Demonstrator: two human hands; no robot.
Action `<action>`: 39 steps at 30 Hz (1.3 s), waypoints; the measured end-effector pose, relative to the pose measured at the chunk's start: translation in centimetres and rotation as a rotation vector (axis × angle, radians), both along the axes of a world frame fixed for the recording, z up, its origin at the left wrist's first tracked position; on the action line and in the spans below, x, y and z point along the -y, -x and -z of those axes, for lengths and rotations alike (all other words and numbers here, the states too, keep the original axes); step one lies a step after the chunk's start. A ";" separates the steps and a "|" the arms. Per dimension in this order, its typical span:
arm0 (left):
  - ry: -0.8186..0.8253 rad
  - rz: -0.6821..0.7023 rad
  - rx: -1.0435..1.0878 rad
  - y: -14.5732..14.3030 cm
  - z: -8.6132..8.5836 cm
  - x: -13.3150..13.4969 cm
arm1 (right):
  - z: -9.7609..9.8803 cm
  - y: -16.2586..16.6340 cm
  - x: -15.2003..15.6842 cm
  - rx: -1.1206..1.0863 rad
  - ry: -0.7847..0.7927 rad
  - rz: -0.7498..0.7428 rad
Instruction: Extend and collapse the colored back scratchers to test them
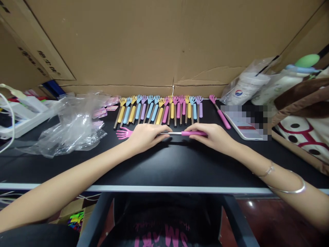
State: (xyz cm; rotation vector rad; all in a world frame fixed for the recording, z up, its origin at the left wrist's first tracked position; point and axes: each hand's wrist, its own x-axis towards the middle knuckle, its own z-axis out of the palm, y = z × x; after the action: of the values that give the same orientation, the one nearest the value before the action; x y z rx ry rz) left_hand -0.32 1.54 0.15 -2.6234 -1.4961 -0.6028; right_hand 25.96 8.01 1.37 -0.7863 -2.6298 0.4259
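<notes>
Between my two hands lies a pink back scratcher point(193, 133), held level over the black table. My left hand point(146, 135) pinches its metal rod near the claw-shaped head, which sticks out to the left. On the pink handle, my right hand point(209, 134) has thumb and fingers closed. Behind them runs a row of back scratchers point(154, 111) in yellow, blue, purple and pink, heads toward the cardboard. One more pink back scratcher point(223, 118) lies apart at the right, its head pointing away.
Crumpled clear plastic bags point(72, 127) and pink cards lie at left, beside a white tray point(31, 116). A phone point(244, 127), a lidded cup point(246, 89) and a brown-and-white bag point(298, 127) stand at right. Cardboard walls the back; a box point(74, 216) of colourful pieces sits below.
</notes>
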 end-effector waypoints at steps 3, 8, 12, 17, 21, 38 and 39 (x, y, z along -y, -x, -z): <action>-0.038 0.008 -0.089 0.7 -0.3 -0.3 | -0.3 -0.4 -0.5 0.011 0.022 0.008; -0.062 -0.022 -0.174 1.5 -1.1 -0.6 | -1.2 -1.1 -1.5 -0.010 0.047 -0.040; -0.098 -0.063 -0.256 1.6 -1.4 -0.7 | -1.2 -1.4 -2.0 -0.008 0.082 -0.053; -0.119 -0.061 -0.226 1.9 -1.1 -0.9 | -0.7 -1.3 -2.1 -0.024 0.094 -0.086; -0.167 -0.034 -0.181 2.2 -0.9 -1.0 | -0.6 -1.2 -1.9 -0.045 0.080 -0.081; -0.312 0.009 -0.127 2.1 -0.5 -0.8 | -0.7 -1.0 -1.4 -0.004 0.036 -0.032; -0.318 0.005 -0.131 2.1 -0.5 -0.8 | -0.8 -1.0 -1.4 0.000 0.042 -0.031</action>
State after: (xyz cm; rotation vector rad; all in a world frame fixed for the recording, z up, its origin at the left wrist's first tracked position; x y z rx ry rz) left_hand -2.43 2.34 0.66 -2.3747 -1.2409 -0.6000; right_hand 26.95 9.38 2.16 -0.7591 -2.6439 0.4907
